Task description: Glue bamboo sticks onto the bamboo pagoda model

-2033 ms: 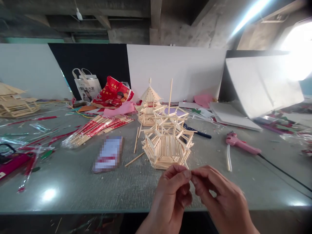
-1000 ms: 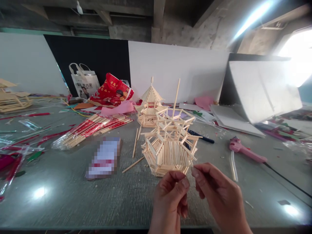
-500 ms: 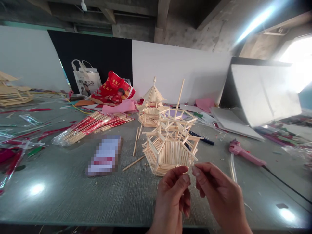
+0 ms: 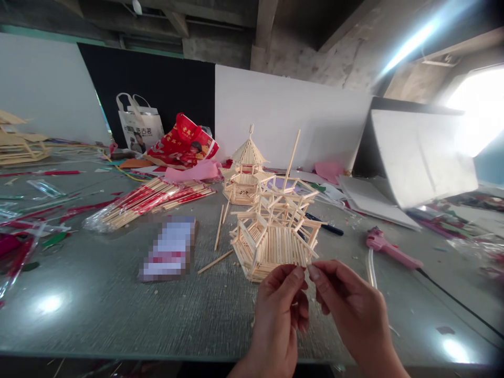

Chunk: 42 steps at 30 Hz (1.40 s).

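Apparently, delicate fingertip work beside the stick model [image 4: 279, 247], seen from the head.
Near the table's [image 4: 189, 325] front edge, left hand [image 4: 281, 310] and right hand [image 4: 350, 304] nearly meet, fingers pinched narrow; whether they hold anything I cannot tell. The stick model stands just beyond; the next move seems to call for a steady, light pinch. Toward the far edge, a white bag [image 4: 137, 126] bears dark Chinese characters, a red bag [image 4: 183, 142] yellow ones, too small to read surely.

Nearer pale stick pavilion [image 4: 280, 244], upright
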Motion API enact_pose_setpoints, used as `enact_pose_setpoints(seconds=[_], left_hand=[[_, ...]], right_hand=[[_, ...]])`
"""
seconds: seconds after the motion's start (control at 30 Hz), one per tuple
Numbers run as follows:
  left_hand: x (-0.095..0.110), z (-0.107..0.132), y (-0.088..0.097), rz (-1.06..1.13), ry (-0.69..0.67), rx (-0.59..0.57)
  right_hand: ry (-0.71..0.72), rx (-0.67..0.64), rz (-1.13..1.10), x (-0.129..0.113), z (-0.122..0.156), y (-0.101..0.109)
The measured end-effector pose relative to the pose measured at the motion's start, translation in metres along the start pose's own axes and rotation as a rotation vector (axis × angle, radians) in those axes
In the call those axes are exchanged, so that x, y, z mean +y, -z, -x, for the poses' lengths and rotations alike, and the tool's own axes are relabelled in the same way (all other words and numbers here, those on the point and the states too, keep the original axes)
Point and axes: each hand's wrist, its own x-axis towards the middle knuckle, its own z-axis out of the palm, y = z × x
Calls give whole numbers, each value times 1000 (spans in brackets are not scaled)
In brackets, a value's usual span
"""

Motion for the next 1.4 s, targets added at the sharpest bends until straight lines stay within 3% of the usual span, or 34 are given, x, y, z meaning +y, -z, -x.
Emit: enact_pose_setpoints(seconds=[1.4], left_hand=[[-4,-7,-4,8,-15,-23]], right_hand=[[10,-64,-1,-1,-1,5]])
